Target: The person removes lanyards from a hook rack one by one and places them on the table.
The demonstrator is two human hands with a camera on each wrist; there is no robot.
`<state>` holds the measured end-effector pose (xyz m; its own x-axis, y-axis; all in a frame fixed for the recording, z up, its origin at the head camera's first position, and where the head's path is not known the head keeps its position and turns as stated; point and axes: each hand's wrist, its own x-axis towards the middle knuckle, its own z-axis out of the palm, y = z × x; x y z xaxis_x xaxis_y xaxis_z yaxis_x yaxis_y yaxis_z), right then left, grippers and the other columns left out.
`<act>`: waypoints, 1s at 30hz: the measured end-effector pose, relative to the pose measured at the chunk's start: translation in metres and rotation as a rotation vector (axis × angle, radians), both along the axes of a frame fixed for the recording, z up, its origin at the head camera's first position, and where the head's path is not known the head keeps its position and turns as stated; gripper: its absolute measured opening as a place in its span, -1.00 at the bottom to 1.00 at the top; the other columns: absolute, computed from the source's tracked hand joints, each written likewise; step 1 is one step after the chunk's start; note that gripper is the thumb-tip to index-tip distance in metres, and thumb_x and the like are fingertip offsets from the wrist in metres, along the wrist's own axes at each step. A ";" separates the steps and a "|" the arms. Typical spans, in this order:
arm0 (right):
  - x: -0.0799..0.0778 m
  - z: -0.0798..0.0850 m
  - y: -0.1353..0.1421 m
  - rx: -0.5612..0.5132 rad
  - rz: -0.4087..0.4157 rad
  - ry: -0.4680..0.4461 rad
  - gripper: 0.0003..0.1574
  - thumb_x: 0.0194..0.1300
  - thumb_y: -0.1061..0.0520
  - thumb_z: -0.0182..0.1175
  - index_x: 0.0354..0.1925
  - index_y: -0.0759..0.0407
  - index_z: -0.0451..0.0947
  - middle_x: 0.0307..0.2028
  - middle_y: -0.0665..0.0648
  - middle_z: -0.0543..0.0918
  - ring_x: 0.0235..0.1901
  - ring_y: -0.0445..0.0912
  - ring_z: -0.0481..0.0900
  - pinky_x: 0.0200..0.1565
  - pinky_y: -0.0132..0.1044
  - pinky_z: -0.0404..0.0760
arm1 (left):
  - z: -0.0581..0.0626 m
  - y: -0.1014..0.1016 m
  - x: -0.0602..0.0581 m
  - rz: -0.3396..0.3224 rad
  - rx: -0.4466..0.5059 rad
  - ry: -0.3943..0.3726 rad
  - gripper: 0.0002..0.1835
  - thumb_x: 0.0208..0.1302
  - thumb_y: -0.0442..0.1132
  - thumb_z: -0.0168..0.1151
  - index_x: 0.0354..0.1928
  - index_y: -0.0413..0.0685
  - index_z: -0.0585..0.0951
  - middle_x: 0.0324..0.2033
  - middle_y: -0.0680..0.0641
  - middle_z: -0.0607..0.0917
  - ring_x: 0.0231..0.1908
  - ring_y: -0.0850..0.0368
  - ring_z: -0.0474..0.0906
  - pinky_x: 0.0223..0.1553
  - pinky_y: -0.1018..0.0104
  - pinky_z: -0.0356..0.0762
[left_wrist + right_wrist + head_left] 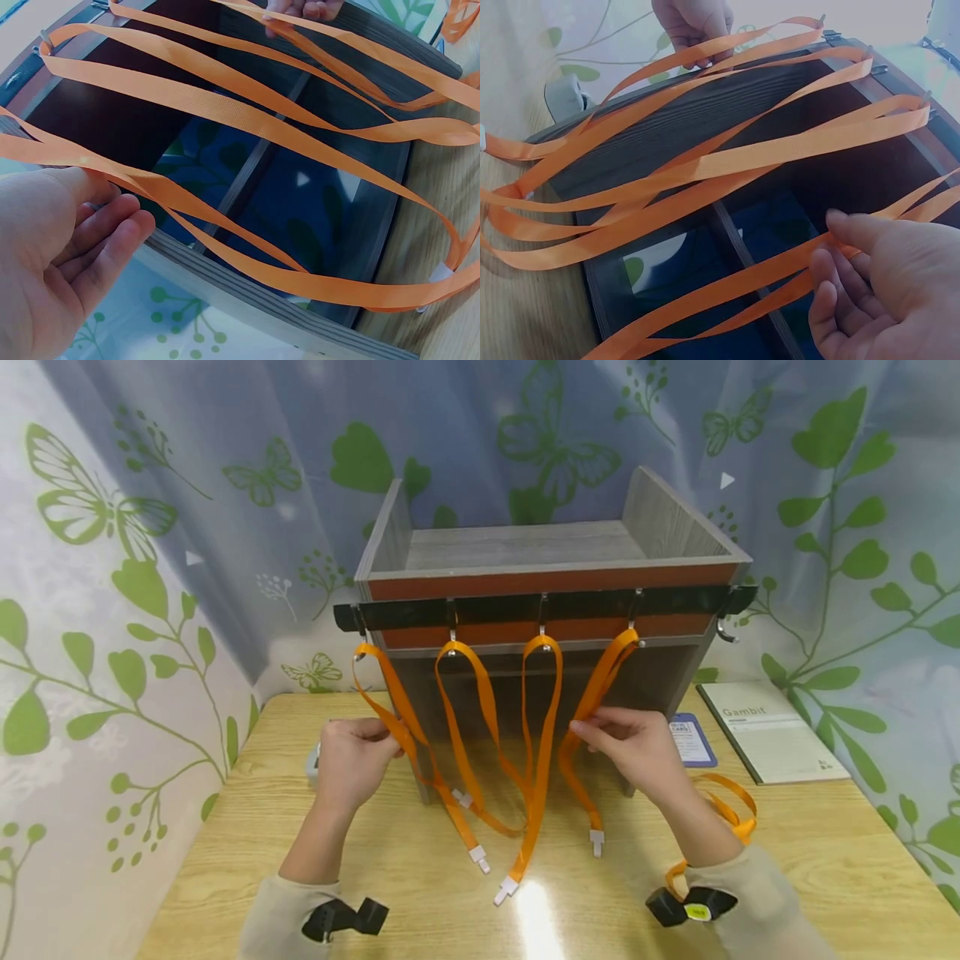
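Observation:
A black hook rail [495, 610] runs across the front of a grey wooden shelf unit [525, 547]. Orange lanyards with pale clips hang from several of its hooks. My left hand [358, 762] pinches the strap of the leftmost lanyard [397, 685] below its hook. On the other side, my right hand [632, 747] holds the right-hand hanging lanyard [600, 681] between thumb and fingers. Between the hands hang two more lanyards, the second lanyard [486, 697] and the third lanyard [557, 685], their lower ends crossing near the table. Both pinched straps also show in the wrist views.
Another orange lanyard [742, 829] lies on the wooden table [592, 910] by my right forearm. A blue-edged card holder [696, 742] and a Gambit notebook [772, 731] lie to the right. A grey object [312, 764] is partly hidden behind my left hand.

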<state>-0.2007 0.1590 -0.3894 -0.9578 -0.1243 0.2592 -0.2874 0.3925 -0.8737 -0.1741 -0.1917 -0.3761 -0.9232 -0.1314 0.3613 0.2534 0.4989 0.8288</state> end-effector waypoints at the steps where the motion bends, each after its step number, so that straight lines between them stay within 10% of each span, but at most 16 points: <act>1: 0.000 0.001 -0.001 0.002 -0.002 0.008 -0.69 0.29 -0.04 0.36 -0.20 0.17 0.77 -0.46 0.05 0.76 -0.49 -0.15 0.66 -0.46 -0.35 0.55 | 0.000 0.000 0.000 0.000 0.001 -0.002 -0.90 0.19 -0.41 0.34 -0.35 -0.28 0.81 -0.54 -0.24 0.78 -0.57 0.09 0.72 -0.59 0.43 0.56; 12: 0.010 0.036 0.012 -0.049 -0.053 0.123 -0.73 0.35 0.20 0.27 -0.07 0.34 0.73 -0.43 -0.39 0.70 -0.52 -0.28 0.67 -0.37 -0.43 0.67 | 0.000 0.001 0.001 -0.009 -0.006 -0.001 -0.88 0.21 -0.39 0.33 -0.35 -0.29 0.80 -0.53 -0.25 0.78 -0.57 0.05 0.72 -0.59 0.44 0.55; 30: 0.036 0.092 0.040 -0.081 -0.037 0.217 -0.70 0.35 0.27 0.25 0.01 0.38 0.69 -0.32 -0.20 0.80 -0.56 -0.21 0.70 -0.43 -0.41 0.68 | 0.001 -0.001 -0.003 -0.007 -0.024 -0.001 -0.89 0.16 -0.40 0.33 -0.36 -0.28 0.81 -0.55 -0.22 0.78 -0.57 0.04 0.73 -0.54 0.45 0.58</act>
<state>-0.1648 0.1990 -0.2971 -0.8819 -0.0610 0.4675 -0.4590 0.3377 -0.8218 -0.1772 -0.1930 -0.3754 -0.9243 -0.1163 0.3635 0.2562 0.5166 0.8170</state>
